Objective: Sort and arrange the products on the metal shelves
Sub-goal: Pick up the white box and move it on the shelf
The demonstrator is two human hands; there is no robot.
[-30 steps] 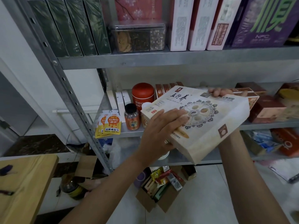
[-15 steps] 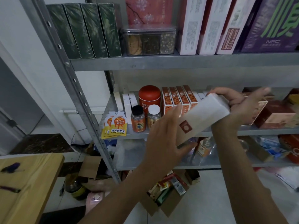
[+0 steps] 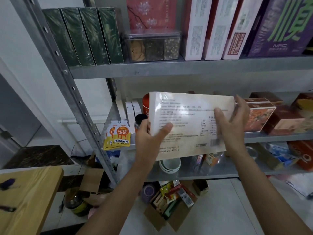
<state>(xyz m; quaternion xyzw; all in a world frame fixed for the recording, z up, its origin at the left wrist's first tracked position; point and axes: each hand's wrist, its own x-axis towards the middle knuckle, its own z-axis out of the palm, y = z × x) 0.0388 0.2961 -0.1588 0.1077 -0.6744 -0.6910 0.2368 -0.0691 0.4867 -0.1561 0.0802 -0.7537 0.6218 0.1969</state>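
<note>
A flat cream box (image 3: 188,122) wrapped in shiny film faces me with its printed back side, upright in front of the middle shelf (image 3: 271,135). My left hand (image 3: 150,136) grips its lower left corner, thumb on the face. My right hand (image 3: 232,124) holds its right edge with fingers spread. The box hides most of a red tin (image 3: 145,103) and the small orange boxes behind it. Yellow-orange juice pouches (image 3: 118,134) hang at the shelf's left front corner.
The top shelf (image 3: 169,67) carries several dark green boxes (image 3: 83,34), a clear compartment tub (image 3: 152,45), white-red boxes and a purple box (image 3: 281,26). Brown boxes (image 3: 271,116) sit at the right. An open carton (image 3: 171,204) lies on the floor; a wooden table (image 3: 25,197) is at left.
The box was turned over: from its decorated front, through edge-on, to its printed back facing me. My left hand moved from its top to its lower left corner.
</note>
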